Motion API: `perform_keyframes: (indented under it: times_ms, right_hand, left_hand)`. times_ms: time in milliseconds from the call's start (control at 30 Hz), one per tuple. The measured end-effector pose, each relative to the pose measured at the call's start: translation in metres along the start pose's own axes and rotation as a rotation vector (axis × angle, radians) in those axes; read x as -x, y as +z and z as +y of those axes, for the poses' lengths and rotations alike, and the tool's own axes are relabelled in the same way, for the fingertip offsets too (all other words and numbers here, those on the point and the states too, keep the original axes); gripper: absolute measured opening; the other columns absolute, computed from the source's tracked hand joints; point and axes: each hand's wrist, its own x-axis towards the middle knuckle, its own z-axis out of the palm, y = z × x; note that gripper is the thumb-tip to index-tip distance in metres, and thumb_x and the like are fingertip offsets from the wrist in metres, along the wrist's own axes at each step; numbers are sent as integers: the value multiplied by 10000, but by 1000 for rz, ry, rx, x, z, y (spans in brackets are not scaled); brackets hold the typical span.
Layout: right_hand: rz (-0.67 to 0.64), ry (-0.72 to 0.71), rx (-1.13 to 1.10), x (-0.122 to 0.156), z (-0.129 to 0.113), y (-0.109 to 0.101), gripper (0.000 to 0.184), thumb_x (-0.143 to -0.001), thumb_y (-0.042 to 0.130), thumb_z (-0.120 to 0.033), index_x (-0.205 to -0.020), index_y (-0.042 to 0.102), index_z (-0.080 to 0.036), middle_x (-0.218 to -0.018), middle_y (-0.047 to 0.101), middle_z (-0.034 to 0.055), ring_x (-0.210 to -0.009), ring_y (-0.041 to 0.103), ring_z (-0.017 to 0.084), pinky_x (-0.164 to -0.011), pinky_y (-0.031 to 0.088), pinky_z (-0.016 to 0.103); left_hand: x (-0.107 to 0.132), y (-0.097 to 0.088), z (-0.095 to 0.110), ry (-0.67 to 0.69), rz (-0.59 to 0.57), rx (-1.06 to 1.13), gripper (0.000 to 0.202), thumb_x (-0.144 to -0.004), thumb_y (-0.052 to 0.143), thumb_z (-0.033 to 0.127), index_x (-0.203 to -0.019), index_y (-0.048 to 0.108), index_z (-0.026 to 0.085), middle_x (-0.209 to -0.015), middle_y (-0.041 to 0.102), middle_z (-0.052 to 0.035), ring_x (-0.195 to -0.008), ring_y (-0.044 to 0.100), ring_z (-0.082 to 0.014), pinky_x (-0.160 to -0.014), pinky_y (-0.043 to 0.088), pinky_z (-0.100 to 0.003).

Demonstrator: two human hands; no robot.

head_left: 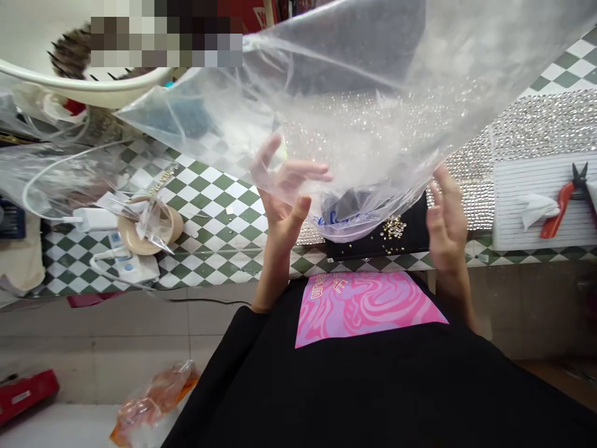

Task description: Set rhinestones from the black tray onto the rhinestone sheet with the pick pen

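Observation:
A large clear plastic bag [373,112] hangs in front of me, spread wide above the green-and-white checkered table [219,211]. My left hand [282,199] is under and inside its lower edge, fingers curled loosely against the film. On the right, my right hand [445,224] pinches the bag's edge with bent fingers. Below the bag lies a black tray [373,242] carrying a small heap of gold studs [394,227]. A dark item sits in the bottom of the bag.
Rhinestone sheets [536,124] and a white ribbed board [527,199] with red pliers [562,202] lie to the right. A tan round dish [140,233], white cables and small packets crowd the left. Orange plastic [153,398] lies on the floor.

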Motion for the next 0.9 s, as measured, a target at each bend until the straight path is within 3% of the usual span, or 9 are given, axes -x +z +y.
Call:
perform_keyframes:
  times_ms: [100,200,367,467,633,900]
  right_hand:
    - [-82,-1,11,3,3,4,551,-966,455,-441,-1500,329,-398,-1569,359,-32,-1517,272,213,-1265,265,539]
    - [68,48,-45,0,3,5,453,-980,450,-367,-1432,448,-391,-1502,455,-34,-1451,398,191,-1222,376,494]
    - [139,92,-113,-12,0,5,207,-922,588,-339,-1103,685,-317,-1074,688,8,-1038,671,161,-928,585,351]
    - [180,103,-128,-16,-2,8,123,-901,624,-341,-979,697,-281,-907,678,11,-862,666,140,-785,578,312]
    - [209,83,-133,-22,-6,13,64,-879,659,-318,-913,699,-281,-863,678,-16,-828,658,122,-759,557,290]
    - [277,145,-158,-28,-2,12,78,-826,723,-341,-805,706,-268,-756,680,-24,-699,644,119,-627,529,282]
  left_hand:
    - [0,0,-1,22,-13,14,537,-882,608,493,-1365,400,383,-998,714,-13,-861,709,-233,-850,559,-460]
    - [-1,1,-2,8,15,2,512,-875,607,500,-1342,409,434,-963,716,24,-841,707,-223,-853,558,-465]
    - [-3,1,-3,-12,47,28,513,-886,577,565,-1340,437,372,-952,711,39,-822,715,-197,-871,555,-437]
    - [-4,1,-3,-5,40,59,466,-901,582,507,-1332,463,373,-949,709,39,-825,711,-195,-848,565,-420]
    - [-5,1,-2,-32,51,45,436,-897,614,482,-1304,476,404,-940,696,50,-827,715,-189,-942,547,-424]
    - [-8,-5,-9,-91,174,43,418,-883,659,448,-1239,467,346,-911,703,46,-860,712,-139,-803,565,-296]
